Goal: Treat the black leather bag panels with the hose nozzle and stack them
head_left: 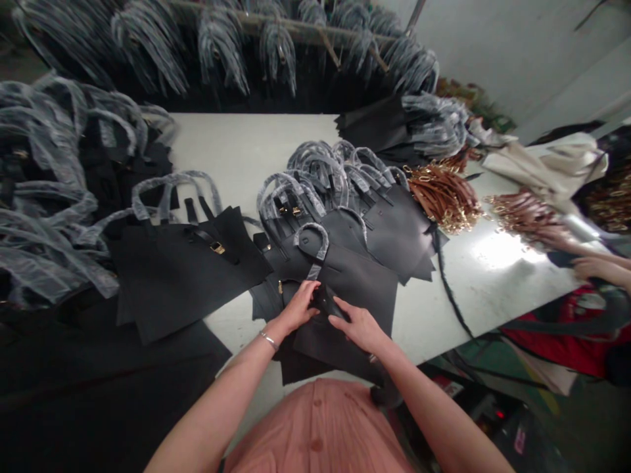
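Note:
My left hand is closed on a short black leather strap above a black leather bag panel. From the other side my right hand grips the same dark piece, thumb and fingers near its end; its exact outline blurs into the black leather beneath. A plastic-wrapped handle curves up from the panel just beyond my left fingers. Beside my left wrist, a small gold buckle piece shows on the dark leather.
Black bag panels with wrapped handles lie at left, more panels beyond my hands. Brown straps with gold clasps are piled at right on the white table. Wrapped handles hang from a rack behind. Another person's hand is at far right.

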A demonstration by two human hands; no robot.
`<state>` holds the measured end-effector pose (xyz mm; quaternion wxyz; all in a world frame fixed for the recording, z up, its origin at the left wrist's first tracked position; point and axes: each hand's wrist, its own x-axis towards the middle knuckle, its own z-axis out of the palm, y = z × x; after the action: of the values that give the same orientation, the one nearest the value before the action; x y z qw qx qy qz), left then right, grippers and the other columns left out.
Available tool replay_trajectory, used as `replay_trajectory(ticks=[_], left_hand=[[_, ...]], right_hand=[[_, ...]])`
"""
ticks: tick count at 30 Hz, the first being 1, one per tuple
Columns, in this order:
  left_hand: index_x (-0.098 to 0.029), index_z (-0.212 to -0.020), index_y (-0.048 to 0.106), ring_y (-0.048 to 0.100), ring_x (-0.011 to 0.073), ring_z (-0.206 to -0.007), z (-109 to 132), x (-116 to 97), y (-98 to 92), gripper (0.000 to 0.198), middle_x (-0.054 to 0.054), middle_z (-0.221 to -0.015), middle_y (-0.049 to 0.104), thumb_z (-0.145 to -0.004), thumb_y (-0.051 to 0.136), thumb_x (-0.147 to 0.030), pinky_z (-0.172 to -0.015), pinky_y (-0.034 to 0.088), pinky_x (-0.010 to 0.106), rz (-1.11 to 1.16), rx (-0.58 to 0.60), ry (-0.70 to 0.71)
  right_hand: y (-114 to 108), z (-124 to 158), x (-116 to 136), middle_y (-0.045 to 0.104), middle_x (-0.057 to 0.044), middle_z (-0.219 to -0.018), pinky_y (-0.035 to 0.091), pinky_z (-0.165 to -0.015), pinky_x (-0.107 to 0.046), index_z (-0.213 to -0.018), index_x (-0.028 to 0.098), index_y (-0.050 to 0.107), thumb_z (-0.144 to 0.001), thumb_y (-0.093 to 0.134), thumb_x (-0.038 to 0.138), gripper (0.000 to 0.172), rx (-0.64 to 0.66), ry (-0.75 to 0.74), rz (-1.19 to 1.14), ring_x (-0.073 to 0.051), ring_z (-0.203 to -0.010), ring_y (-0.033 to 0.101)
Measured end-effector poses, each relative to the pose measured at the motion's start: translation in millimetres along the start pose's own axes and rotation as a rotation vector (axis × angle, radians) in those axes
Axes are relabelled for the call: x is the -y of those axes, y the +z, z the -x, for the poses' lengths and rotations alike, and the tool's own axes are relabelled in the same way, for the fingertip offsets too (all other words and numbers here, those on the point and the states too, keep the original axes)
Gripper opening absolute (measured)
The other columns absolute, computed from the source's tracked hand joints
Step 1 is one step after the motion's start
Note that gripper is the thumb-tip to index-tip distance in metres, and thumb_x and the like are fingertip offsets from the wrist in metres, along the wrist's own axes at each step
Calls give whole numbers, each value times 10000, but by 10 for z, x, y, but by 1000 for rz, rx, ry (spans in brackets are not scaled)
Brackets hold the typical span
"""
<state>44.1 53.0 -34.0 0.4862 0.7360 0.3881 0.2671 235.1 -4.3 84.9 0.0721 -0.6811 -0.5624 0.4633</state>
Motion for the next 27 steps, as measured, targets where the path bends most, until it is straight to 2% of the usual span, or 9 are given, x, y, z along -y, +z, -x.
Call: replay_trajectory(ticks=[4, 7, 10, 13, 15, 17, 21, 24, 27], left_hand=[[-240, -1313, 344, 481, 152, -861, 15, -17, 30, 743, 84, -1238, 377, -669, 643, -23, -840, 492, 376, 10, -40, -21], [-234, -1321, 347, 479, 155, -860, 9, -30, 11, 739, 90, -1238, 372, -674, 650, -44, -835, 495, 381, 21, -27, -22], [-224, -1321, 360, 476, 150, -847, -1, -26, -58, 712, 90, -1219, 376, -687, 645, -74, -798, 499, 361, 57, -2, -26], [-232, -1331, 357, 476, 139, -845, -6, -6, -135, 706, 78, -1195, 389, -691, 589, -44, -788, 495, 334, 102, 43, -23], [-235, -1336, 354, 479, 135, -859, -8, 9, -162, 720, 76, -1198, 390, -681, 562, -20, -797, 492, 325, 117, 69, -17], [-237, -1334, 358, 484, 134, -869, -10, 22, -164, 721, 78, -1210, 386, -677, 543, -7, -784, 495, 316, 123, 68, -25], [-236, -1329, 366, 488, 139, -890, -14, 37, -128, 714, 82, -1220, 388, -676, 514, 11, -766, 502, 308, 120, 50, -25], [-237, -1329, 371, 488, 140, -895, -16, 41, -113, 721, 82, -1219, 387, -669, 505, 22, -783, 505, 320, 115, 44, -8], [-246, -1318, 381, 495, 140, -898, -19, 52, -119, 714, 78, -1222, 378, -667, 506, 19, -767, 516, 315, 126, 45, -14]], right_hand=[[-51, 46, -59, 685, 13, -701, 488, -541, -234, -1400, 220, 480, -864, 551, 380, 564, 59, 35, -52, -119, -462, 602], [-29, -23, -57, 661, 22, -663, 480, -519, -228, -1392, 209, 490, -853, 566, 386, 573, 57, 43, -69, -111, -444, 584], [14, -112, -20, 656, 21, -672, 487, -530, -228, -1388, 203, 494, -843, 580, 404, 587, -20, 2, -117, -110, -464, 586], [-25, -61, -55, 640, 23, -665, 504, -567, -236, -1405, 198, 468, -852, 568, 429, 608, -137, -25, -181, -121, -516, 605], [-86, 60, -141, 629, 26, -670, 504, -544, -237, -1408, 211, 461, -848, 573, 440, 615, -91, -6, -224, -122, -517, 602], [-127, 201, -252, 624, 28, -684, 488, -493, -228, -1398, 229, 472, -842, 582, 434, 603, 36, 20, -265, -114, -492, 584], [-54, 357, -401, 623, 23, -691, 462, -447, -219, -1379, 253, 495, -850, 571, 414, 558, 229, 53, -297, -110, -465, 568], [80, 321, -365, 634, 18, -677, 463, -467, -224, -1367, 251, 513, -845, 581, 401, 547, 243, 36, -252, -119, -468, 580], [186, 255, -260, 684, -9, -766, 475, -511, -238, -1370, 233, 515, -838, 592, 396, 562, 193, -15, -208, -123, -482, 593]])
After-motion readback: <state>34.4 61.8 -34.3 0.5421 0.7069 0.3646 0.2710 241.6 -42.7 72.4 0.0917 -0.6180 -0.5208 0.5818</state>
